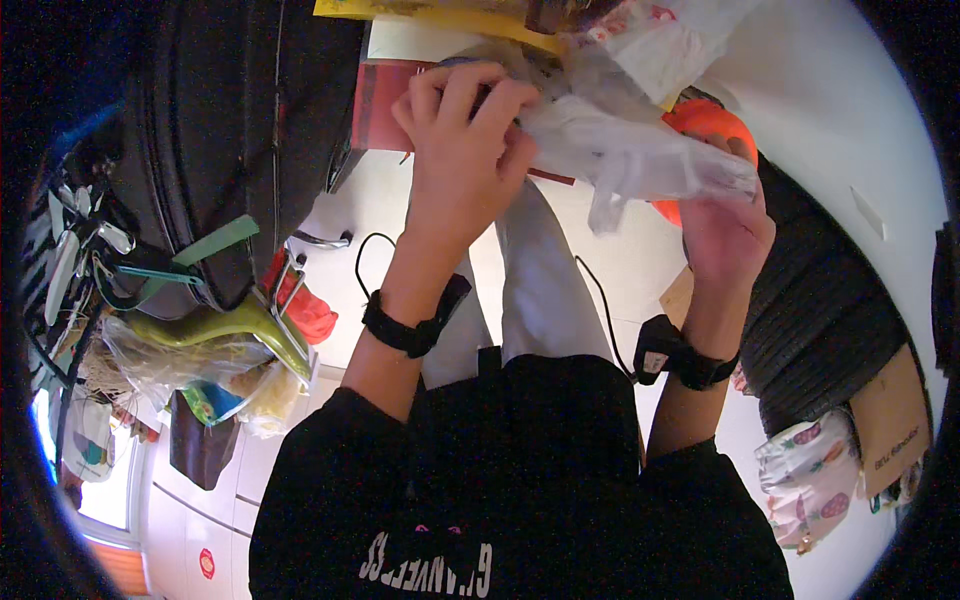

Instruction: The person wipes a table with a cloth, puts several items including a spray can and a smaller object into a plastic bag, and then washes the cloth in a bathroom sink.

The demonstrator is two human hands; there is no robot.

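A crumpled, see-through plastic bag [625, 150] stretches across the top middle, between my two hands. My right hand [728, 228] is closed on the bag's right end, with the fingertips partly behind the plastic. Just behind that hand is a bright orange rounded thing [712, 125]. My left hand [465, 140] is at the bag's left end, its fingers bent over something dark that I cannot make out. The thumb touches the plastic. A red flat panel or box [380, 108] lies beyond the left hand.
A yellow-edged surface [430, 10] and a white bag with red print [670, 45] are at the top. Black luggage [220, 110] stands left, above a green hanger [215, 325] and bagged items. A black ribbed roll [820, 300], cardboard [893, 420] and a pineapple-print bag [815, 480] are right.
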